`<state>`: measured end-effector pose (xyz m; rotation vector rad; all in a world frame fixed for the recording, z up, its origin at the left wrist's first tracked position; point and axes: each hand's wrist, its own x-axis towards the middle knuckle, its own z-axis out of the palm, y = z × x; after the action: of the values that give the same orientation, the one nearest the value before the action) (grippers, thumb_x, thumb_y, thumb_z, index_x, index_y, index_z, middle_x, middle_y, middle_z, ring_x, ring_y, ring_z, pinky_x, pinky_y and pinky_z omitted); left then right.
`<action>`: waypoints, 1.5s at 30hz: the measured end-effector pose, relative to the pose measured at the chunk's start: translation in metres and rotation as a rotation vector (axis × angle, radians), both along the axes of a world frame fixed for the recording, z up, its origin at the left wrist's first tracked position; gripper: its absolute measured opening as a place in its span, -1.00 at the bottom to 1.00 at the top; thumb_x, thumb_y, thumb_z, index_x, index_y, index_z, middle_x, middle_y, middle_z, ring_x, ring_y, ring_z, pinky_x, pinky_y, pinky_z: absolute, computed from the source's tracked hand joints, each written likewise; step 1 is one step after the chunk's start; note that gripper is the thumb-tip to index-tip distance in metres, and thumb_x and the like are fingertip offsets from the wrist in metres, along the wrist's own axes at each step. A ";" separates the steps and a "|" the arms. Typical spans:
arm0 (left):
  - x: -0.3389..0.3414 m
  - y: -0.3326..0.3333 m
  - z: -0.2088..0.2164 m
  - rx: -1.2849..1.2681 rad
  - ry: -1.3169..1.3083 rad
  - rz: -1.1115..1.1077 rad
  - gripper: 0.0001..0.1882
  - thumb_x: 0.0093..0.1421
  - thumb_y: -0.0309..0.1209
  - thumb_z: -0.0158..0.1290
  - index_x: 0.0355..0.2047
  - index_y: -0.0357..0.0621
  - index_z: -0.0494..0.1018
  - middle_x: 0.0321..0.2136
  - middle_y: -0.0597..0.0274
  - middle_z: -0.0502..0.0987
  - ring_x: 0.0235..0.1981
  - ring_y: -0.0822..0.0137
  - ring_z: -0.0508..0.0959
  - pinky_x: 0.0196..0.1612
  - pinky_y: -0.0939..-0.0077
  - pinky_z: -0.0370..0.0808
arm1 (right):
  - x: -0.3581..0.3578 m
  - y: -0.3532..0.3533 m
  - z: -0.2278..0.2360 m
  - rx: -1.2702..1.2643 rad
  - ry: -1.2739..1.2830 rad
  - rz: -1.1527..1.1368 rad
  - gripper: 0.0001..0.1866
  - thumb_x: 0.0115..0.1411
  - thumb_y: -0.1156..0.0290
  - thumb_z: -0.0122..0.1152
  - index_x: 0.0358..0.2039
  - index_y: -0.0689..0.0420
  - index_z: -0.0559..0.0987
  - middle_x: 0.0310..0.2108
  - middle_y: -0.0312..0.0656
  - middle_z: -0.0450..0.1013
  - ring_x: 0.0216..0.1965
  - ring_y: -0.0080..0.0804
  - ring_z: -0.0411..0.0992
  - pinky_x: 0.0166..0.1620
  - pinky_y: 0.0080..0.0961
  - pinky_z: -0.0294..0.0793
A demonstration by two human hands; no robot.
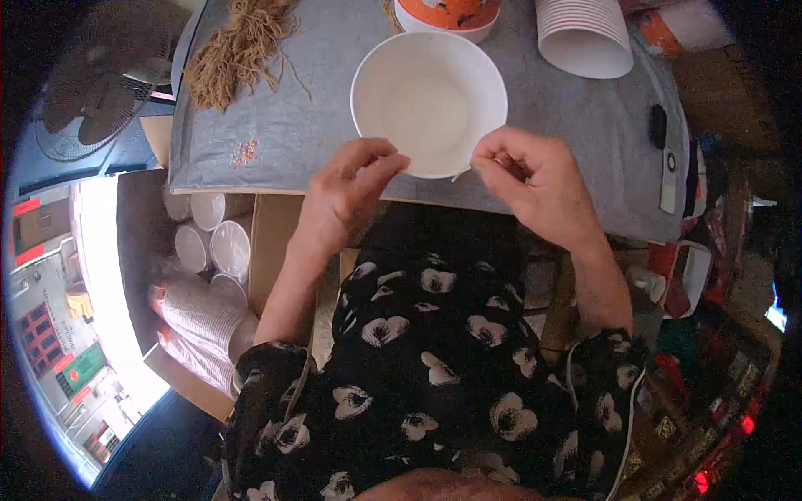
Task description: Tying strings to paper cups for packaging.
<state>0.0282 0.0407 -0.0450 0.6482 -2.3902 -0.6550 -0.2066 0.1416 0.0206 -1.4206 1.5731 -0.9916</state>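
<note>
A white paper tub (428,108) with its mouth facing up stands near the front edge of the grey-covered table, and its inside shows no contents. My left hand (355,184) is at the tub's near left rim, thumb and forefinger closed together; whatever is between them is too small to make out. On the other side, my right hand (539,179) pinches at the near right rim. A short, thin, pale string-like end (459,174) sticks out from its fingertips beside the tub.
A tangled brown twine bundle (238,54) lies at the far left, with small red bits (245,153) nearer. Behind the tub stands an orange-and-white container (449,15). Nested paper tubs (585,37) lie far right. Wrapped cup stacks (200,313) fill a cardboard box; a fan (100,92) stands left.
</note>
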 end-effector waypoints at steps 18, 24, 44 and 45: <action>0.005 0.033 -0.004 -0.074 -0.052 -0.056 -0.66 -0.03 -0.51 0.12 -0.17 -0.14 0.54 -0.18 0.20 0.51 -0.20 0.18 0.57 -0.17 0.35 0.54 | 0.016 -0.004 -0.019 0.084 0.252 0.106 -0.95 0.17 0.57 0.21 -0.38 0.28 0.52 -0.63 -0.27 0.45 -0.59 -0.70 0.35 -0.52 -0.61 0.34; 0.005 0.033 -0.005 -0.088 -0.031 -0.078 -0.66 -0.04 -0.51 0.11 -0.17 -0.16 0.54 -0.18 0.20 0.50 -0.20 0.19 0.57 -0.16 0.35 0.54 | 0.016 -0.004 -0.021 0.107 0.293 0.139 -0.95 0.17 0.56 0.20 -0.38 0.27 0.53 -0.62 -0.24 0.47 -0.58 -0.67 0.37 -0.50 -0.60 0.36; -0.025 0.004 0.021 0.098 -0.126 -0.143 -0.74 0.15 -0.52 0.04 -0.13 -0.04 0.50 -0.23 0.22 0.50 -0.37 0.06 0.61 -0.35 0.22 0.58 | -0.001 -0.049 -0.005 0.137 0.660 0.482 -0.80 0.18 0.37 0.07 -0.39 0.21 0.60 -0.44 0.08 0.53 -0.35 0.08 0.52 -0.26 -0.08 0.48; -0.026 0.002 0.023 0.088 -0.122 -0.146 -0.74 0.15 -0.52 0.04 -0.13 -0.04 0.50 -0.23 0.22 0.50 -0.37 0.06 0.61 -0.35 0.22 0.58 | -0.004 -0.052 -0.004 0.186 0.698 0.530 -0.80 0.21 0.38 0.05 -0.32 0.21 0.59 -0.41 0.06 0.53 -0.32 0.05 0.52 -0.25 -0.14 0.46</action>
<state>0.0021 0.0432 -0.0223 0.5683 -2.5512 -0.8069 -0.2105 0.0900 0.0169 -2.0211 1.5486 -0.0197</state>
